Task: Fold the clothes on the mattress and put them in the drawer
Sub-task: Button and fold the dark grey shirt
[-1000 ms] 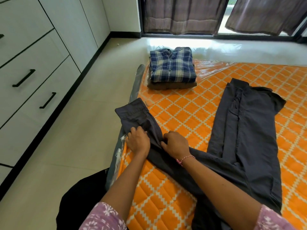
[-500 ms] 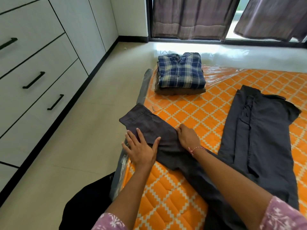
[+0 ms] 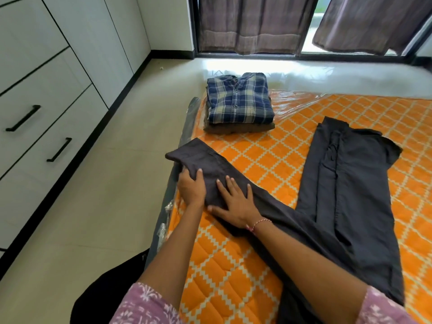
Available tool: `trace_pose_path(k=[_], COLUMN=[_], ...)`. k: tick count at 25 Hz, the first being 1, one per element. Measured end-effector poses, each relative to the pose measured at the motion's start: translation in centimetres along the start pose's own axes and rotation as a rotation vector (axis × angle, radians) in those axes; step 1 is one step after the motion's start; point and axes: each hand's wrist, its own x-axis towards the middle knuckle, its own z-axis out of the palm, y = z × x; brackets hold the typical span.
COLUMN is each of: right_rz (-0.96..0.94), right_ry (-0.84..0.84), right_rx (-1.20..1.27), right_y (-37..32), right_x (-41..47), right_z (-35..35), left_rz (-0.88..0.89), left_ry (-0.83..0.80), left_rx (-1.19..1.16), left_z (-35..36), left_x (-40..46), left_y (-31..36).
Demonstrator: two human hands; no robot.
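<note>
A dark grey garment [image 3: 346,183] lies spread on the orange patterned mattress [image 3: 268,160], its long sleeve [image 3: 210,167] reaching to the mattress's left edge. My left hand [image 3: 191,188] grips the sleeve's near edge, thumb on top of the cloth. My right hand [image 3: 236,202] lies flat on the sleeve with fingers spread, pressing it down. A folded blue plaid shirt [image 3: 240,101] rests on a folded brown garment [image 3: 238,128] at the mattress's far left corner. White drawers with black handles [image 3: 58,149] line the left wall.
Beige tiled floor [image 3: 105,195] separates the mattress from the drawers. Clear plastic wrap covers the mattress's far end. Brown curtains [image 3: 252,24] hang over the window behind. A dark cloth lies on the floor near my left arm.
My right hand moved from the sleeve's far side onto its middle and flattened. My left hand went from lying flat to gripping the sleeve's edge nearer the cuff.
</note>
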Motion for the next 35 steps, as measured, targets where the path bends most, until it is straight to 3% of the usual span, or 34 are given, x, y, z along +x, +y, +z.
trace_pose_path(k=[2,3,5,7,9,11,12,15,19,21,24,29,32,35], right_rz=[0.026,0.030,0.028,0.015,0.129,0.133,0.139,0.160,0.249,0.441,0.814,0.765,0.796,0.854], right_ry=[0.062,0.117,0.265,0.455,0.553,0.520,0.516,0.496,0.627,0.606,0.611,0.830,0.878,0.852], right_rx=[0.696,1.018,1.289,1.427,1.657,1.889,1.919,1.895,1.879,1.820,1.616,1.348,1.373,1.412], right_y=[-1.1,-1.6,-2.0,0.4,3.7,8.2,10.5,16.7,25.0,28.1,30.6,33.0,33.7,30.8], right_x=[0.8,1.3,1.5,0.3,-0.8,-3.1,-4.1,-6.4,-6.2,-6.1,-6.3,-4.1,-4.5,-6.8], right_z=[-3.3,-5.5,-9.8,-12.9,-16.0,-18.4,-19.6,-23.7,-26.2,-24.2,-19.3,-18.1,-17.9,-15.4], left_rz=[0.051,0.173,0.493,0.617,0.476,0.307,0.259,-0.060,-0.285,-0.379,-0.380,-0.329,-0.277,-0.392], left_ry=[-0.067,-0.139,-0.367,-0.648,-0.811,-0.809,-0.829,-1.160,-1.112,-1.170,-1.087,-0.935,-1.016,-1.097], left_rx=[-0.136,-0.097,-0.017,-0.063,-0.227,-0.275,-0.231,-0.334,-0.562,-0.383,0.008,-0.039,0.115,0.147], left_z=[-0.1,0.1,1.3,3.0,5.1,8.6,10.4,15.5,24.0,26.7,28.6,28.9,26.7,23.2], left_x=[-0.5,-1.1,-2.8,-4.6,-5.2,-4.4,-4.0,-5.6,-8.3,-9.8,-9.9,-9.5,-11.3,-11.6], left_y=[2.0,3.8,7.8,11.6,14.0,15.5,16.2,19.7,22.0,20.0,15.4,14.3,12.6,11.2])
